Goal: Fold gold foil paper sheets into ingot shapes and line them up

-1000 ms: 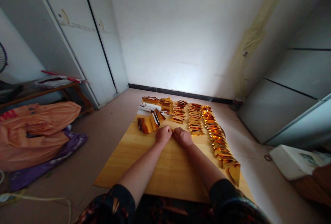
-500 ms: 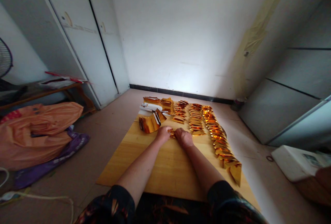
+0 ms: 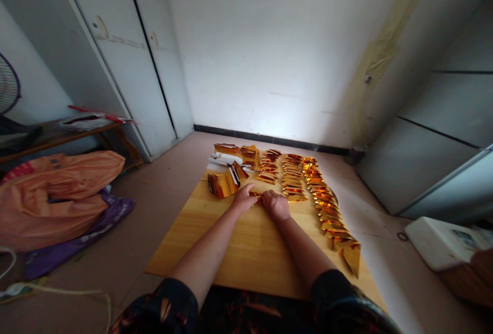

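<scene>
On the wooden board (image 3: 246, 252) laid on the floor, both hands meet near its centre. Left hand (image 3: 244, 198) and right hand (image 3: 276, 205) press together on 1 small gold foil piece (image 3: 256, 196), which lies flat on the board between the fingertips; only a sliver shows. Both grips read as closed on that piece, thumbs and fingers pinching its edges, though the exact contact is mostly hidden by knuckles

At 11 o'clock from the hands, just beside the left hand: a curled stack of gold foil sheets (image 3: 222, 183). At 12 to 2 o'clock: rows of folded gold pieces (image 3: 292, 177), the outermost row curving down to about 4 o'clock along the right edge of the board. Orange bags (image 3: 57, 190) well apart at 9 o'clock

Judgement: foil paper looks very light, thin, slick, creases readily and holds a crease; likely tears if tugged. Best taken at edges or corners with fingertips, light pressure
</scene>
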Available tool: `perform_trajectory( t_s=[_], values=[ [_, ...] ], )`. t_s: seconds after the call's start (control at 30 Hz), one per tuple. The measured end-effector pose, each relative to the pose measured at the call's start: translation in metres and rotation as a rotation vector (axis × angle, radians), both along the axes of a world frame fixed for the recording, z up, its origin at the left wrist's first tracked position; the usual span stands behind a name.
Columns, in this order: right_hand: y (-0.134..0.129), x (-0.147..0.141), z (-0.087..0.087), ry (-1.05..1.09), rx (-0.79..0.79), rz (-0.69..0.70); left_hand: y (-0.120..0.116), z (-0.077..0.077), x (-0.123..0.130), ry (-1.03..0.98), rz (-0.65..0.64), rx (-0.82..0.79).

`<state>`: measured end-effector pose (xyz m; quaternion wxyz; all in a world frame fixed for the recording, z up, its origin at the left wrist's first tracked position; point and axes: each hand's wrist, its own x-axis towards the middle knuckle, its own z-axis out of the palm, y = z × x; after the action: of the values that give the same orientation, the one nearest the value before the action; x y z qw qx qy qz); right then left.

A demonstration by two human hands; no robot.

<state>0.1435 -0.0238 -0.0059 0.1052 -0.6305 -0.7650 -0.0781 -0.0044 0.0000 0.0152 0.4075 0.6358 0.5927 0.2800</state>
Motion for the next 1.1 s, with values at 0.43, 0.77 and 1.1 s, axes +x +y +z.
perform_trajectory(
  t_s=[0.43,0.77,1.1],
  values=[
    [-0.018,0.004,0.004,0.08,0.075,-0.049,0.006,-0.014,0.003,-0.068,0.098,0.017],
    [-0.018,-0.008,0.006,0.068,0.103,-0.075,0.004,-0.026,0.011,-0.02,0.14,0.058],
    [-0.018,-0.009,0.004,0.038,0.064,-0.079,-0.003,-0.021,0.013,-0.081,0.166,0.033]
  ],
)
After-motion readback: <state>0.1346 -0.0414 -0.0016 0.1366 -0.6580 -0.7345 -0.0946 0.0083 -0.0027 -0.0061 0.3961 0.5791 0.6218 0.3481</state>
